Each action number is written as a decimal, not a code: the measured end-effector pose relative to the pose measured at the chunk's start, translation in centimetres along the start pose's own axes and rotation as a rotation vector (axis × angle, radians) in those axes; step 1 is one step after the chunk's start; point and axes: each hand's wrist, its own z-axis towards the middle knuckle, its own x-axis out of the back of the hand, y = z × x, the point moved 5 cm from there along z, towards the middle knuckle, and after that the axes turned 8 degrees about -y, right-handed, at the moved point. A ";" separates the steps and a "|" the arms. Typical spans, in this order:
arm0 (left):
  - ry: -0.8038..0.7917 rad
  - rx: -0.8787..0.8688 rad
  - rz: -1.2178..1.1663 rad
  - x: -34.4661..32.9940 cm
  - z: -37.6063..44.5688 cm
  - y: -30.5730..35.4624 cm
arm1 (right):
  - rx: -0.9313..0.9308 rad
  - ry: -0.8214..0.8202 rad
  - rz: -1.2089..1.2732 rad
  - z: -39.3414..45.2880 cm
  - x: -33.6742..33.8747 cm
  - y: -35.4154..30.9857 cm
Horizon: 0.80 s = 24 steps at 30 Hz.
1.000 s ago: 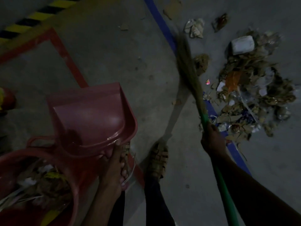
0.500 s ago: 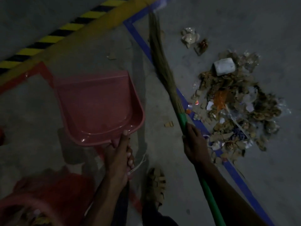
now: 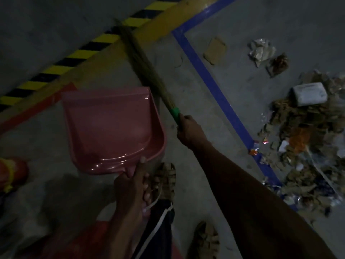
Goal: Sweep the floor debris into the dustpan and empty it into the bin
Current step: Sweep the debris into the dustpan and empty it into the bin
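My left hand (image 3: 133, 187) grips the handle of a pink dustpan (image 3: 112, 128), held above the floor with nothing visible inside it. My right hand (image 3: 189, 131) grips the green handle of a grass broom (image 3: 143, 70), whose bristles point away toward the striped line. A pile of debris (image 3: 306, 146) of dry leaves, wrappers and a white packet lies on the floor at the right, beyond a blue tape line (image 3: 214, 83). A red bin (image 3: 78, 242) shows dimly at the bottom left, under my left forearm.
Yellow-and-black hazard tape (image 3: 80, 53) and red tape (image 3: 37, 107) cross the floor at the upper left. Loose scraps, a cardboard piece (image 3: 214, 51) and crumpled wrappers (image 3: 261, 51), lie above the pile. My sandalled feet (image 3: 164, 182) stand below the dustpan. A red-orange object (image 3: 13, 172) sits at the left edge.
The view has swung left; the pile now sits farther right. The dustpan has come away from over the red bin, and the broom has moved left, off the debris.
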 end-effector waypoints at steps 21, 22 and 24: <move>-0.140 -0.036 0.156 -7.7 -1.6 1.7 | -0.798 0.488 0.899 -19.8 2.1 22.1; -0.155 -0.014 0.169 -8.0 -2.1 1.0 | -0.821 0.512 0.907 -21.2 1.8 23.0; -0.171 -0.023 0.209 -8.6 -3.6 -0.3 | -0.836 0.549 0.924 -23.4 1.0 24.6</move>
